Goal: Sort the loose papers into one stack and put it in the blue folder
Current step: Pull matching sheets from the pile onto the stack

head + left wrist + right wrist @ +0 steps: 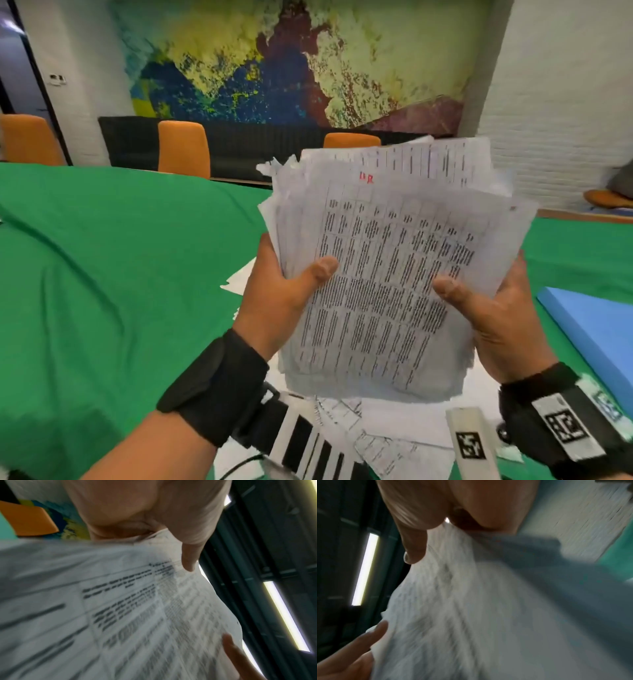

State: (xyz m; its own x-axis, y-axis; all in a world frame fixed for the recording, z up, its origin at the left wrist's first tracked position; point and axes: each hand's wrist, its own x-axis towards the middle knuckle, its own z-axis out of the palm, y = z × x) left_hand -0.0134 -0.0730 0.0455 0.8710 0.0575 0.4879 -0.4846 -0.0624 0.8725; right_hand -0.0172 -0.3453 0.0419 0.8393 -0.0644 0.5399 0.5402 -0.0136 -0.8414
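I hold a thick, uneven stack of printed papers (387,270) upright above the table, its edges ragged and fanned at the top. My left hand (284,291) grips its left side, thumb across the front sheet. My right hand (493,308) grips the right side the same way. The wrist views show the stack (137,608) (471,608) close up and blurred, with a thumb pressed on the paper and the other hand's fingertips at the far edge. The blue folder (596,329) lies shut on the table to the right. More loose papers (404,435) lie beneath the stack.
A green cloth covers the table (102,274). Orange chairs (184,148) stand along its far side before a painted wall. A loose sheet (239,277) shows behind my left hand. A cable (239,464) lies near the front edge.
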